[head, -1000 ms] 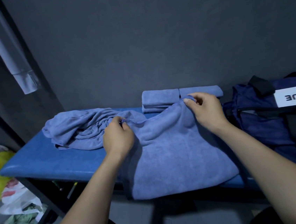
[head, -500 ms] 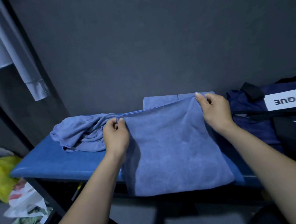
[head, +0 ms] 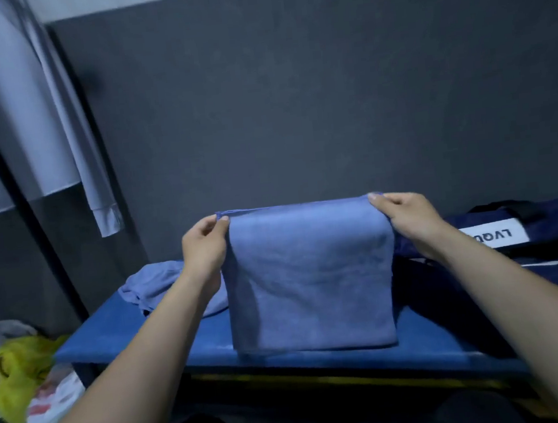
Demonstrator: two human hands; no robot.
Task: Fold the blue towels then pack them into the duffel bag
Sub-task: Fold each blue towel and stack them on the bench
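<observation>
Both hands, left hand [head: 205, 245] & right hand [head: 405, 218], pinch blue towel [head: 308, 277] top corners; it hangs btwn them.

Bare tabletop [head: 118, 335] lies open below the left hand [head: 204, 250]; a crumpled towel [head: 156, 284] crowds behind it, the duffel bag [head: 548, 234] blocks beside the right hand [head: 405, 218].

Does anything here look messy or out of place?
Mostly tidy. One blue towel lies crumpled in a heap at the left end of the blue bench, unfolded, while both hands hold another towel up by its top corners. Plastic bags lie loose on the floor, left.
</observation>
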